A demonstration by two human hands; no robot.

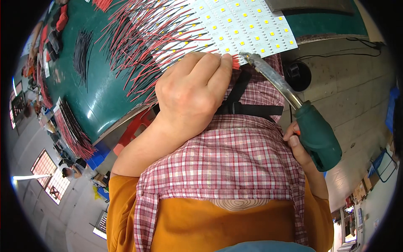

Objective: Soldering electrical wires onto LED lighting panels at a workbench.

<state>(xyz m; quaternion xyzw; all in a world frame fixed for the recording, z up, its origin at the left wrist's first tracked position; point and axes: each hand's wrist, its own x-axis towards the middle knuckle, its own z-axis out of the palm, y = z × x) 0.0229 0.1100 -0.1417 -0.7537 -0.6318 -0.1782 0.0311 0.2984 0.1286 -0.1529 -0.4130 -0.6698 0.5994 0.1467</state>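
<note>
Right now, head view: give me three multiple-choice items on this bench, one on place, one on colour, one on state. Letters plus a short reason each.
1. Where does the tip of the soldering iron sit?
A. At the near edge of the white LED board, beside the left hand's fingertips
B. On the floor
C. Among the loose black wires at the far left

2. What colour is the iron's handle?
A. Yellow
B. Dark green
C. White

3. What is the left hand doing?
A. Lying flat and empty on the green mat
B. Gripping the iron's handle
C. Pinching a bunch of red wire ends

Answers: 1 A, the metal tip meets the board edge next to the fingertips. 2 B, the grip held by the right hand is dark green. 3 C, red ends stick out between the closed fingers.
</note>
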